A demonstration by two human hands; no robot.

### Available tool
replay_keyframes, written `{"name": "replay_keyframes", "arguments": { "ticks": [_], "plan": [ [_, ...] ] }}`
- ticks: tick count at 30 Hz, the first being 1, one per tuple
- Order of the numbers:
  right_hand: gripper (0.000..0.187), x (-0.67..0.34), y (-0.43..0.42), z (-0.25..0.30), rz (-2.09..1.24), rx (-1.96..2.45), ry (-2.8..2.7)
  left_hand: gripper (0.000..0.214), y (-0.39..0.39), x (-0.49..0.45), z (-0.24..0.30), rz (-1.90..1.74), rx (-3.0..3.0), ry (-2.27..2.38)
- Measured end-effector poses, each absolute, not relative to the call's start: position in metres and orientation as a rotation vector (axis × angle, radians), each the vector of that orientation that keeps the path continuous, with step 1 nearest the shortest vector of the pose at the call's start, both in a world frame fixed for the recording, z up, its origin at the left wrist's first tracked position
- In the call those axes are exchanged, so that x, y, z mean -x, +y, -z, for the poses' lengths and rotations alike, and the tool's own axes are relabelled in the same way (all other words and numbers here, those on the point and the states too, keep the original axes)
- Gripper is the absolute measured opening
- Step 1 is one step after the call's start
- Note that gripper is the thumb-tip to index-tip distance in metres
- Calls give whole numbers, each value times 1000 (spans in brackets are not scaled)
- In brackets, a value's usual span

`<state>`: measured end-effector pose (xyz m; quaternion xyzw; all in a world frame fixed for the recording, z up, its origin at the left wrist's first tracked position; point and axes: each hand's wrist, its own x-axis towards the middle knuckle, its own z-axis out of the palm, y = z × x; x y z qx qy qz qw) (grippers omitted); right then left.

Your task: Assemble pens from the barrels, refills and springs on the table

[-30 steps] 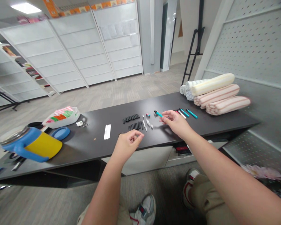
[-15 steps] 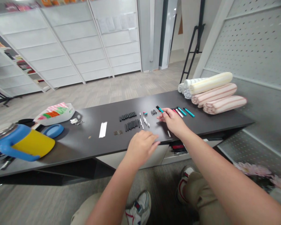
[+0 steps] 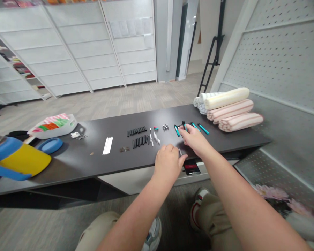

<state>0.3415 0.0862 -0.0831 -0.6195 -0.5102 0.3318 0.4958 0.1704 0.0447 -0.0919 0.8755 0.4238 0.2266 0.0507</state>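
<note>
Pinching a dark-tipped pen [image 3: 183, 123], the right hand [image 3: 192, 137] is at work over a dark tabletop [image 3: 81, 164], to the right of two rows of black tubes [image 3: 140, 141]. Its thumb and fingertips are closed together on the pen, the dark end poking up past them and the rest largely hidden by the hand. The left hand [image 3: 167, 161] sits to the right of the black tubes and nearer the front edge than they are, thumb parted from curled fingers. A small pale stick [image 3: 180, 151] shows in that gap; whether the fingers touch it cannot be told.

Just right of the black tubes lie small white pieces [image 3: 156, 138] and red-and-teal bits [image 3: 156, 129], with a cluster of metal parts [image 3: 165, 127] a little farther right. A teal pen [image 3: 176, 130] lies beyond these, between the black tubes and the right hand. Rolled towels [image 3: 229, 111] are stacked well to the right of the black tubes. To the left of the black tubes are small brownish coils [image 3: 124, 149], nearby white sticks [image 3: 107, 145] and, well apart, a blue-and-yellow mug [image 3: 21, 157].
</note>
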Motion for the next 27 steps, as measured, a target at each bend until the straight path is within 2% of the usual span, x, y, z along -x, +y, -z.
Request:
{"name": "replay_keyframes", "arguments": {
  "ticks": [5, 11, 16, 21, 27],
  "plan": [
    [44, -362, 64, 65, -540, 1915, -1641, 18, 47, -177, 91, -680, -2643, 1361],
    [35, -361, 55, 66, -450, 2023, -1865, 14, 53, -179, 91, -656, -2631, 1371],
    [29, -362, 54, 67, -570, 1908, -1884, 12, 59, -175, 95, -724, -2507, 1378],
    [38, -353, 54, 68, -865, 1670, -1741, 6, 59, -162, 98, -896, -2314, 1297],
    [39, -323, 53, 67, -922, 1704, -1581, 8, 54, -138, 105, -1046, -2315, 1266]
  ]
}}
